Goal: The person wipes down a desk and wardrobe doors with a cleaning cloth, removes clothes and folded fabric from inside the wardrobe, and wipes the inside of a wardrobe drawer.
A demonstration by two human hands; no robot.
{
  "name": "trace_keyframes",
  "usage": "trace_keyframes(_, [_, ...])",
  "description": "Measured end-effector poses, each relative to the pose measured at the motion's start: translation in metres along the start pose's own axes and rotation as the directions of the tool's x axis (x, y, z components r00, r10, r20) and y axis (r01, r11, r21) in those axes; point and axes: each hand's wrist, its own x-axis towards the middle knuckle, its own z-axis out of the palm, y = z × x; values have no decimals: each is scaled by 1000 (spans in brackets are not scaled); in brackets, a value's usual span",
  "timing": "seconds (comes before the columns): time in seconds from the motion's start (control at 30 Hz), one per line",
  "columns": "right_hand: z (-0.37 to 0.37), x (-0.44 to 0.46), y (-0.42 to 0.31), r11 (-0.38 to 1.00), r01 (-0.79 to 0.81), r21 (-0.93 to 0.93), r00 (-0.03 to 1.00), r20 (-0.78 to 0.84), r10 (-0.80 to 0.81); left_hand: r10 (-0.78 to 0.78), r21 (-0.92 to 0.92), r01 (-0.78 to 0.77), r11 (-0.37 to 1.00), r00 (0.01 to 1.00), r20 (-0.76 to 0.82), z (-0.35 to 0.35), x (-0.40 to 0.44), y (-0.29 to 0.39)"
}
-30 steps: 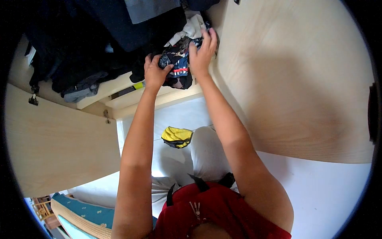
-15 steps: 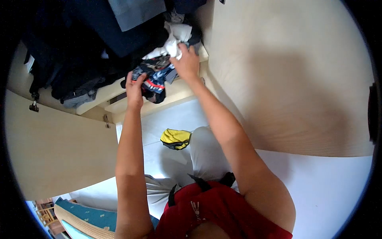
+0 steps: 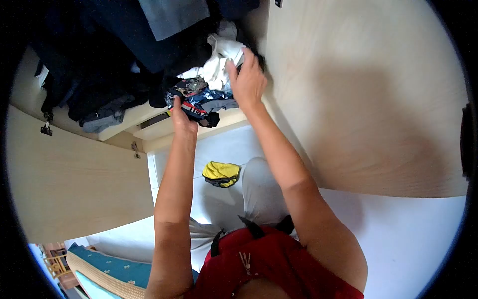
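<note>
Looking down through the head view, the handling seems partway along, as far as one can judge: the patterned clothes [image 3: 191,87] are gathered in a loose, crumpled bundle at the front edge of the cupboard shelf [image 3: 229,116], with white cloth [image 3: 216,67] bunched right up against them. Neither lies flat or neatly folded, so the bundle looks unsettled. Dark clothes [image 3: 99,50] fill the space to the left, and a yellow cloth [image 3: 219,171] lies on the floor [image 3: 219,144], beside the person's knee [image 3: 261,182] and apart from the bundle.

The left hand [image 3: 184,119] is partly closed on the patterned clothes, thumb on top — its fingers are hidden underneath, so how tightly they curl I cannot tell. The right hand [image 3: 249,82] is about half open at the white cloth, thumb and fingers spread — no closed grip shows, and whether a fold is pinched I cannot tell.
</note>
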Motion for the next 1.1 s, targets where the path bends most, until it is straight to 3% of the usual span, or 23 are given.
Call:
trace_keyframes(0.03, [0,13,5,999,53,-3,995,-82,-53,-44,9,44,999,999,3,5,-4,-3])
trace_keyframes(0.13, [27,63,30,997,76,-4,996,41,-76,-184,52,183,982,983,9,15,-23,-5])
trace_keyframes(0.23, [71,92,54,991,-116,69,974,206,99,-284,-59,291,955,952,114,16,-25,-4])
trace_keyframes(0.33, [115,102,79,938,-316,144,803,567,184,-280,-72,301,951,936,215,15,-28,-3])
trace_keyframes(0.43, [129,85,72,962,-142,-234,774,579,255,-276,-73,291,954,946,172,25,-33,-9])
trace_keyframes(0.5, [101,72,61,978,-66,-198,729,660,183,-272,-81,290,954,945,183,24,-22,-17])
trace_keyframes(0.57, [79,50,52,992,-19,-126,787,610,93,-281,-75,293,953,949,143,21,-17,-24])
trace_keyframes(0.63, [62,24,42,993,18,-120,889,456,38,-292,-110,311,944,943,158,13,-10,-26])
trace_keyframes(0.73, [56,-6,35,999,30,-23,966,257,-23,-297,-110,308,945,949,106,11,-20,-20])
trace_keyframes(0.8, [61,-20,30,998,59,-5,992,114,-58,-269,-169,302,938,944,191,3,-17,-22])
trace_keyframes(0.9, [61,-32,17,998,-54,31,992,112,50,-221,-280,312,908,924,314,-18,-14,-28])
trace_keyframes(1.1, [61,-58,14,974,-55,221,997,57,44,-234,-325,433,841,832,502,-45,-15,-24])
